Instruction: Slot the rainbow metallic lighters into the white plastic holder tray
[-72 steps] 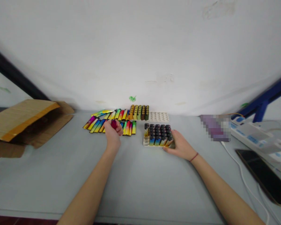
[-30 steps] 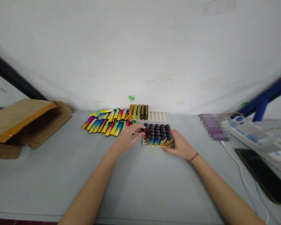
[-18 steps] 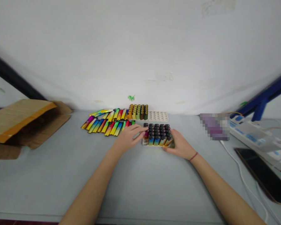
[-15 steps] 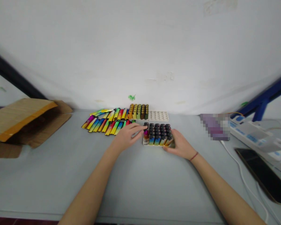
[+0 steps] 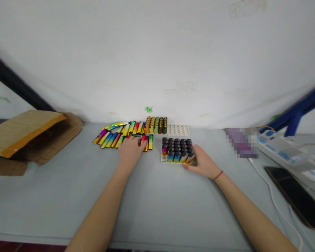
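My left hand [image 5: 131,152] is over a spread of shiny multicoloured lighters [image 5: 109,140], its fingers curled down and closed round one near the pile's right side. That lighter is mostly hidden by the fingers. With fingers wrapped round its right side, my right hand [image 5: 203,162] holds a white tray [image 5: 164,160]. Upright lighters with black tops [image 5: 177,148] fill most of this tray. In its left column stands a purple-red lighter [image 5: 164,150], and the front-left slot is bare.
Behind stand a block of upright lighters with gold-coloured ends [image 5: 156,125] and a white slotted tray [image 5: 178,130]. An open cardboard box [image 5: 31,134] lies left. On the right are a black phone [image 5: 294,196], a power strip [image 5: 280,147], white cables and a blurred purple item [image 5: 241,141].
My left hand has left the purple-red lighter in the tray and moved left to the loose lighters. My right hand has stayed on the tray.
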Available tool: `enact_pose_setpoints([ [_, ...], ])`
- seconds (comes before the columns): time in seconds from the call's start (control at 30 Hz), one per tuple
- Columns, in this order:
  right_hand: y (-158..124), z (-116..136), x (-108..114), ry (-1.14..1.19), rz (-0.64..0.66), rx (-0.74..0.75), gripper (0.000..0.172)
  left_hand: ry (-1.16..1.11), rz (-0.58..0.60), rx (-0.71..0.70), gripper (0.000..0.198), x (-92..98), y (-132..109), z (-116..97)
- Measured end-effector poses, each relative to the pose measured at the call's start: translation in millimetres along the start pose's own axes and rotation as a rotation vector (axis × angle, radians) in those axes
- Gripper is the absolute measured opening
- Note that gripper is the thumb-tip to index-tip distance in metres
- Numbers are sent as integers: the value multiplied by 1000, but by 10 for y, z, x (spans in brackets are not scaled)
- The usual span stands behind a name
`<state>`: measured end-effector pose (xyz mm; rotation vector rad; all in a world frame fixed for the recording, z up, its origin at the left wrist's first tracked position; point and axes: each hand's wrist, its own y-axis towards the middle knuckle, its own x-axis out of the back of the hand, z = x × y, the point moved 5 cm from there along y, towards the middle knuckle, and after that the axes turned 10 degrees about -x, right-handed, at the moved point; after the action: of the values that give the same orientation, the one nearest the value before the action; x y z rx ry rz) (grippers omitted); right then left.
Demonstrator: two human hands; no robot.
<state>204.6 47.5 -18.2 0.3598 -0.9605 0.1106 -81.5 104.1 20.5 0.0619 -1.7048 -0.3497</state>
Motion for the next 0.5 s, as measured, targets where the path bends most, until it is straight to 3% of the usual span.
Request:
enact_pose_setpoints([
  [0.2, -6, -1, -3, -14, -5, 8, 72, -189, -39, -36, 36, -91, 55, 34],
  [0.37, -2, 4, 4, -7, -9, 5, 71, -382, -165, -60, 33, -48, 73, 0],
  [0.5, -1, 19, 13, 2, -3, 0, 69, -625, -236, 63, 29, 5, 56, 1],
])
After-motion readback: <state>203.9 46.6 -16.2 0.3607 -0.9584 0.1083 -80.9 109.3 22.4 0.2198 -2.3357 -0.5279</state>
